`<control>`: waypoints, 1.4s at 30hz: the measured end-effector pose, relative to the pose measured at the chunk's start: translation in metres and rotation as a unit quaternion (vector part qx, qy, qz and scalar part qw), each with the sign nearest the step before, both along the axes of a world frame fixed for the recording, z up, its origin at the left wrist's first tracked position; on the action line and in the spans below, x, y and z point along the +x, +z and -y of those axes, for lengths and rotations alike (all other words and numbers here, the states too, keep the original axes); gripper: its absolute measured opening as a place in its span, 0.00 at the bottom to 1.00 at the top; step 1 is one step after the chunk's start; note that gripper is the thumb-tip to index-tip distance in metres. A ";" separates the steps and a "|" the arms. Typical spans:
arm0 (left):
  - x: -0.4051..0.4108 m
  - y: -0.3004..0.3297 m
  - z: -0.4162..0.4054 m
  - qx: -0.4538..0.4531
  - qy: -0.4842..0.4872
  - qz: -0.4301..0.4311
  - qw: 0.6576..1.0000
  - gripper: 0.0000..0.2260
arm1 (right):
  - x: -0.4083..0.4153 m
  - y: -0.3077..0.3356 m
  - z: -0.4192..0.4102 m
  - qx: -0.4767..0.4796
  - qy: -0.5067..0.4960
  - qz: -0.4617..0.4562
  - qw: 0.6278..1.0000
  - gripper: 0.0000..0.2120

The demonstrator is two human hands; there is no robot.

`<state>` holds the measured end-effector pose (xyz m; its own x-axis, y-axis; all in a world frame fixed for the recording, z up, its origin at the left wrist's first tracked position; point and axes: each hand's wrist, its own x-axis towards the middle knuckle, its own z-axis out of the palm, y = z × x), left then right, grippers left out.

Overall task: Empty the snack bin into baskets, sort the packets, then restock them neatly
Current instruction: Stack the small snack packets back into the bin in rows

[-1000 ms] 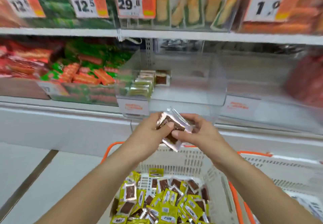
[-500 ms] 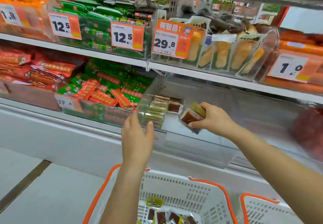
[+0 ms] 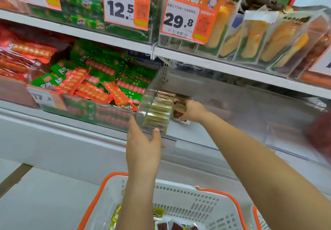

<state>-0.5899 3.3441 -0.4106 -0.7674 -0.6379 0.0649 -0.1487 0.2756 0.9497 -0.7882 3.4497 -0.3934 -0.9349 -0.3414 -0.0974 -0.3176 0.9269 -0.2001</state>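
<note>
The right hand (image 3: 192, 110) reaches into the clear bin (image 3: 241, 107) on the lower shelf, its fingers curled round a small stack of packets (image 3: 179, 112) with dark red-brown faces, holding it down near the bin floor. Just to the left of those fingers, touching the stack, a row of packets (image 3: 158, 111) with pale green edges stands upright on edge along the bin's left wall. The left hand (image 3: 143, 145) is outside the bin, in front of and below its front left corner, fingers straight and thumb spread; the fingertips lie at the front lip, though whether they touch it cannot be told. Beyond the left fingers, a neighbouring bin holds green and red sausage packs (image 3: 93, 84). Above the right hand, the upper shelf carries yellow pouches (image 3: 258, 38) behind an orange price card (image 3: 186, 17) reading 29.8. Below both forearms sits a white basket (image 3: 200, 206) with orange handles, with more yellow and dark packets lying in its bottom.
</note>
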 end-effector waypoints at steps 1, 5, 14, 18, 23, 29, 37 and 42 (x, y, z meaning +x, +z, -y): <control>0.000 0.000 0.000 0.001 0.000 0.000 1.000 0.33 | -0.003 -0.002 0.002 -0.014 -0.006 0.000 1.000 0.27; 0.002 -0.001 0.003 0.003 -0.005 0.001 1.000 0.33 | -0.004 -0.009 -0.002 -0.063 -0.053 -0.006 0.997 0.34; 0.005 0.000 0.004 0.012 -0.014 -0.001 1.000 0.32 | -0.008 -0.012 -0.005 -0.221 -0.197 0.080 0.952 0.29; 0.005 -0.001 0.004 0.013 -0.018 -0.001 1.000 0.33 | -0.009 -0.013 0.001 -0.281 -0.221 0.114 0.927 0.26; 0.003 -0.002 0.004 0.015 -0.013 0.001 1.000 0.32 | -0.008 -0.014 0.006 -0.265 -0.202 0.126 0.934 0.11; 0.003 -0.001 0.003 0.014 -0.011 0.002 1.000 0.32 | -0.008 -0.013 -0.003 -0.299 -0.206 0.158 0.918 0.10; 0.015 0.010 0.003 0.011 -0.024 0.028 0.999 0.32 | 0.023 0.022 -0.015 -0.238 -0.169 0.125 0.948 0.24; 0.029 0.033 0.003 -0.032 0.003 -0.003 0.999 0.27 | 0.087 0.065 -0.050 -0.466 -0.087 0.016 0.880 0.16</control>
<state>-0.5606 3.3410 -0.3772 -0.7634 -0.6364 0.1110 -0.1438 0.3349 0.9312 -0.7016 3.4998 -0.3283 -0.9826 -0.1395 0.1223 -0.1681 0.3897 -0.9055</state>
